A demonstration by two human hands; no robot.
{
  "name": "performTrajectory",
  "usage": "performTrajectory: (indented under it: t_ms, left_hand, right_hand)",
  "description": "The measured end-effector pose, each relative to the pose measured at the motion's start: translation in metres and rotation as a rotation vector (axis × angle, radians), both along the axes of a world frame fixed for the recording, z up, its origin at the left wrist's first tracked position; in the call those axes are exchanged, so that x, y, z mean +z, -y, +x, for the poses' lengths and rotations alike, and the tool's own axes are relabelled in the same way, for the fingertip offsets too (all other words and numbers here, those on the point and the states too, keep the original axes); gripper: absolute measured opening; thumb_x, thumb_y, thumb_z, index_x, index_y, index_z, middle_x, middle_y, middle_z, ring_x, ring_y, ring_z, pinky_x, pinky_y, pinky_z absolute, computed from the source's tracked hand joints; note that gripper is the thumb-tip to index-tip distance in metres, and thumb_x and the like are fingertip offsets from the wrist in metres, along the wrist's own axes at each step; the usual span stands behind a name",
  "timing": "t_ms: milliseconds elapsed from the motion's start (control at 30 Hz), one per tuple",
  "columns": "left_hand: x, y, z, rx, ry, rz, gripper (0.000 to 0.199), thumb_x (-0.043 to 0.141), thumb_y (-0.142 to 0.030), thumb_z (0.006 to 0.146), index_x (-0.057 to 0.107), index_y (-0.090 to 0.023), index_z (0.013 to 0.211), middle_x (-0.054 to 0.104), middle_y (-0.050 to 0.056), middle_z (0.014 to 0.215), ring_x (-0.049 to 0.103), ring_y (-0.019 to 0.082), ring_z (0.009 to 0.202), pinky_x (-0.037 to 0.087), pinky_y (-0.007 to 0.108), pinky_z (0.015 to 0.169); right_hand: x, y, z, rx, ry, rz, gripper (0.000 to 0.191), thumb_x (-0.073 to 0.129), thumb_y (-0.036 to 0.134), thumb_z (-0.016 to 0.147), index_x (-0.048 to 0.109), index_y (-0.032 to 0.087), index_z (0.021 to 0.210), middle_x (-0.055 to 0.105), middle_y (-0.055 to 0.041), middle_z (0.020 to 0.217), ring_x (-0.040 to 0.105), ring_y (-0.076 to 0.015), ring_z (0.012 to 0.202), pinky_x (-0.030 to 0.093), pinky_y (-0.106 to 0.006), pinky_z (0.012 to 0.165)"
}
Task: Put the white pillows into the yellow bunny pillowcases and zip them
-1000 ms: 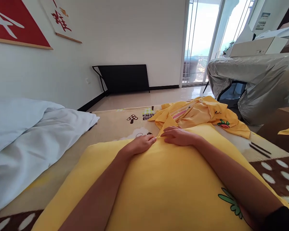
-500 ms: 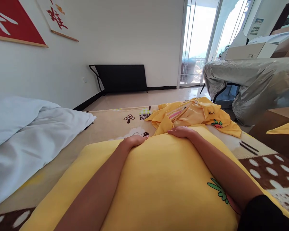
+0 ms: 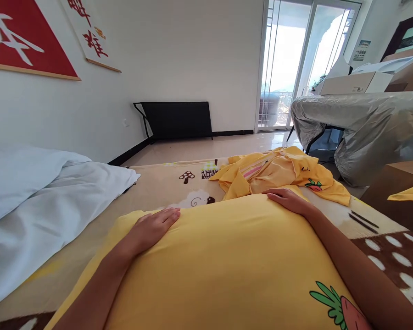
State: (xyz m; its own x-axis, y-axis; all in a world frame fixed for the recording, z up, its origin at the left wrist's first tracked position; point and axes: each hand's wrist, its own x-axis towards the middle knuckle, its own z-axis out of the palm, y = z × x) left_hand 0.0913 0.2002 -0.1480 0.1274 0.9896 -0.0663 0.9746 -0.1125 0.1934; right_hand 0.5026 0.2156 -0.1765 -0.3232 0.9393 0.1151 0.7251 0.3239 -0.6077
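Note:
A plump yellow pillow (image 3: pixel 213 261) with a carrot print at its lower right fills the near middle of the head view. My left hand (image 3: pixel 154 227) lies flat on its far left part, fingers stretched out and close together. On the far right part rests my right hand (image 3: pixel 287 200), its fingers extended over the edge, palm down. Just beyond that hand lies a crumpled yellow cloth (image 3: pixel 275 169) with a small carrot print and a pink stripe.
Everything lies on a patterned beige and brown blanket (image 3: pixel 158 183). White bedding (image 3: pixel 55 197) is heaped at left. Two dark thin sticks (image 3: pixel 363 222) lie at right, near a cardboard box (image 3: pixel 399 183). Farther back stand a plastic-covered table (image 3: pixel 365 107) and a black panel (image 3: pixel 177 120).
My hands have moved apart across the pillow: the left one leftward and nearer, the right one rightward. The camera view has tilted up slightly.

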Motion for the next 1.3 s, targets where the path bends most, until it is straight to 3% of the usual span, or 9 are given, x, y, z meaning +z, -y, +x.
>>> performTrajectory:
  t_ms: [100,367,533,633,767,833,900,1033,1300]
  left_hand:
    - [-0.010,0.006,-0.025,0.109,0.025,-0.046,0.065,0.019,-0.055,0.086,0.046,-0.024,0.137,0.040,-0.001,0.147,0.030,0.025,0.139,0.021,0.048,0.115]
    - [-0.029,-0.018,-0.048,0.259,0.015,-0.035,0.064,0.024,-0.046,0.085,0.055,-0.009,0.128,0.052,0.010,0.137,0.050,0.024,0.126,0.041,0.035,0.103]
    - [0.007,0.028,-0.027,0.332,-0.025,0.153,0.059,0.022,-0.042,0.087,0.060,-0.012,0.120,0.062,0.019,0.122,0.059,0.035,0.111,0.047,0.045,0.088]
    - [0.023,0.071,0.015,0.168,-0.013,0.246,0.053,0.027,-0.039,0.087,0.059,-0.014,0.122,0.058,0.014,0.131,0.054,0.029,0.120,0.040,0.041,0.100]
    - [0.016,0.119,0.102,-0.265,-0.019,0.284,0.050,0.033,-0.035,0.089,0.049,-0.017,0.134,0.046,0.007,0.143,0.038,0.022,0.135,0.027,0.040,0.113]
    - [0.008,0.134,0.132,-0.408,-0.041,0.336,0.051,0.030,-0.027,0.091,0.045,-0.009,0.136,0.044,0.012,0.144,0.038,0.024,0.135,0.027,0.045,0.113]
    - [0.000,0.143,0.141,-0.455,-0.044,0.363,0.050,0.029,-0.024,0.091,0.044,-0.009,0.136,0.044,0.013,0.143,0.040,0.023,0.134,0.029,0.045,0.113]
    - [-0.019,0.154,0.103,-0.442,-0.061,0.435,0.049,0.033,-0.031,0.092,0.041,-0.023,0.139,0.039,0.004,0.147,0.037,0.021,0.135,0.027,0.046,0.114]
    - [-0.061,0.186,-0.011,-0.146,-0.026,0.599,0.058,0.030,-0.038,0.090,0.020,-0.034,0.147,0.028,-0.002,0.153,0.030,0.024,0.139,0.019,0.047,0.116]
  right_hand:
    - [-0.019,0.001,0.024,-0.080,-0.110,-0.007,0.055,0.037,0.057,0.089,0.061,0.021,0.123,0.058,-0.0058,0.131,0.050,-0.0266,0.122,0.035,-0.040,0.105]
    - [-0.053,-0.002,0.054,-0.314,-0.102,-0.086,0.052,0.030,0.052,0.093,0.062,0.023,0.122,0.063,-0.0032,0.125,0.058,-0.0197,0.114,0.045,-0.032,0.096]
    - [-0.023,0.030,0.065,-0.542,0.036,0.029,0.040,0.035,0.035,0.091,0.068,0.017,0.107,0.069,-0.0123,0.110,0.061,-0.0263,0.105,0.044,-0.038,0.090]
    - [0.013,0.060,0.045,-0.614,0.102,0.125,0.038,0.039,0.031,0.089,0.066,0.015,0.110,0.069,-0.0152,0.109,0.061,-0.0280,0.104,0.041,-0.039,0.090]
    - [0.042,0.107,-0.040,-0.283,0.202,0.345,0.035,0.045,0.035,0.089,0.063,0.021,0.115,0.067,-0.0081,0.116,0.059,-0.0236,0.109,0.037,-0.037,0.098]
    - [0.038,0.128,-0.085,0.009,0.241,0.457,0.030,0.042,0.028,0.090,0.063,0.021,0.111,0.068,-0.0074,0.113,0.060,-0.0206,0.106,0.038,-0.036,0.098]
    - [0.026,0.145,-0.112,0.096,0.211,0.505,0.032,0.040,0.022,0.091,0.061,0.020,0.115,0.065,-0.0075,0.120,0.058,-0.0185,0.112,0.038,-0.036,0.099]
    - [-0.003,0.163,-0.104,0.079,0.219,0.552,0.040,0.036,0.027,0.095,0.050,0.018,0.132,0.050,-0.0076,0.140,0.040,-0.0189,0.132,0.029,-0.039,0.110]
    - [-0.043,0.186,-0.003,-0.200,0.342,0.553,0.055,0.033,0.035,0.095,0.024,0.027,0.148,0.028,-0.0041,0.153,0.026,-0.0249,0.140,0.019,-0.047,0.113]
